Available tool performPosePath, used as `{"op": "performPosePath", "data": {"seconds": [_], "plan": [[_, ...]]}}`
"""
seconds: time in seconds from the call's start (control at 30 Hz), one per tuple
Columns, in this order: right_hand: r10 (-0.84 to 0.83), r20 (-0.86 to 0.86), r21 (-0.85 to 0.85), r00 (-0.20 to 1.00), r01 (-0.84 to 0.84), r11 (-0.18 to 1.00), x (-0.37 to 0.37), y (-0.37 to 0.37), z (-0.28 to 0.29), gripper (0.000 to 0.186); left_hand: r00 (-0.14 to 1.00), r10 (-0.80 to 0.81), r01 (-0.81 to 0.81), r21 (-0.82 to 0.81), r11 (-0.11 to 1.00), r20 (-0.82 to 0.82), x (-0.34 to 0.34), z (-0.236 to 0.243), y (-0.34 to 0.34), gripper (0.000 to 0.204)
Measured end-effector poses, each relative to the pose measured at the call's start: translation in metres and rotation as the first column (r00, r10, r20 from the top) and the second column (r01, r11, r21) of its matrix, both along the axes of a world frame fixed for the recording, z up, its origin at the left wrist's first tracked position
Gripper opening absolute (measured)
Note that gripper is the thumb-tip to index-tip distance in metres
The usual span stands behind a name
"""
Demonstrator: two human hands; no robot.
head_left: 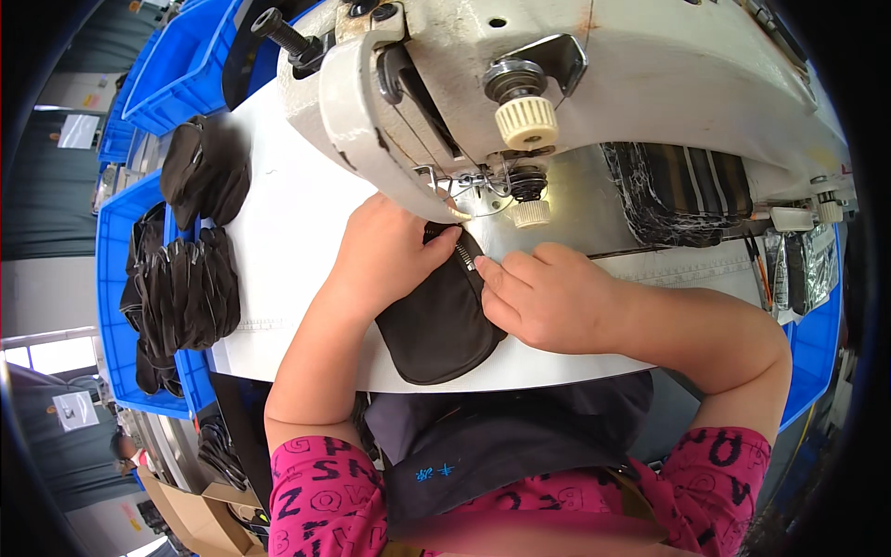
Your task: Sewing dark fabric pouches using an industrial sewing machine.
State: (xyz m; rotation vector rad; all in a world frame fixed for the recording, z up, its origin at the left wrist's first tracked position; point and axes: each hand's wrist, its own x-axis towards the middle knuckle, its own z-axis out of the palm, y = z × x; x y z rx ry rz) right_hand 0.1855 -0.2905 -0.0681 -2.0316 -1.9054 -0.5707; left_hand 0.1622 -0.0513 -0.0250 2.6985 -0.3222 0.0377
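Note:
A small black fabric pouch (438, 325) with a zipper (465, 256) lies on the white sewing table (278, 232), its top end under the head of a cream sewing machine (520, 84). My left hand (385, 252) presses on the pouch's upper left edge beside the needle area. My right hand (548, 295) pinches the pouch's right edge next to the zipper. Both hands hold the pouch flat against the table.
Stacks of black fabric pieces (190, 292) lie at the table's left edge, with another pile (206, 170) behind them. Blue plastic bins (116, 306) stand to the left and at the back. A dark striped bundle (682, 190) sits under the machine arm on the right.

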Motion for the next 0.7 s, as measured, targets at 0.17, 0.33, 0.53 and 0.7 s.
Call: {"op": "performPosePath", "data": {"seconds": [0.17,0.33,0.53,0.7], "plan": [[-0.041,-0.053,-0.021,0.998,0.04,0.999,-0.006,0.0019,0.0011,0.04,0.998,-0.016,0.016,0.008,1.0,0.066,-0.0011,0.0012,0.0023,0.017],[-0.055,-0.117,-0.032,0.992,0.051,0.998,-0.0075,0.0032,-0.0025,0.06,0.999,0.003,-0.003,-0.014,1.0,0.043,0.0002,0.0015,0.0034,0.02],[0.006,-0.002,-0.017,1.0,-0.006,1.0,-0.0053,0.0037,0.006,0.037,1.0,0.026,-0.025,-0.044,0.999,0.005,0.0016,0.0006,0.0037,0.022],[0.002,-0.112,0.02,0.994,0.0,1.0,-0.0097,0.0047,0.0052,0.037,1.0,0.022,-0.021,-0.042,0.999,0.005,0.0018,0.0011,0.003,0.022]]}}
